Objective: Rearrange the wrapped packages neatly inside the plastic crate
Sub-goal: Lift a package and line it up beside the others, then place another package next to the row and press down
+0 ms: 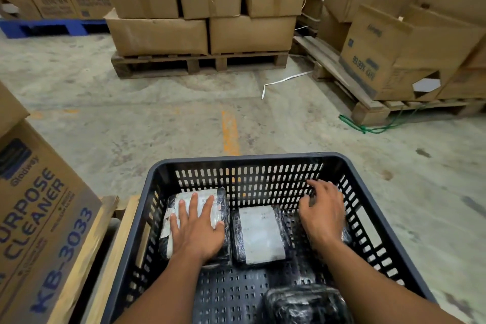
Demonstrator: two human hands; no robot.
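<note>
A dark slotted plastic crate (247,159) stands in front of me. Inside, at the far left, a black-wrapped package with a white label (171,218) lies flat, and my left hand (197,229) rests palm-down on it, fingers spread. A second labelled package (260,234) lies flat beside it in the middle. My right hand (324,210) is curled over a third package (345,235) at the far right wall, which it mostly hides. Another black-wrapped package (307,305) sits in the near part of the crate between my forearms.
A carton marked "PURPOSE CLEANER KB-3033" (44,221) stands close on the left, beside wooden boards (110,239). Stacked cardboard boxes on wooden pallets (200,63) fill the back and right. A white strap (278,83) and a green cord (373,127) lie on the concrete floor.
</note>
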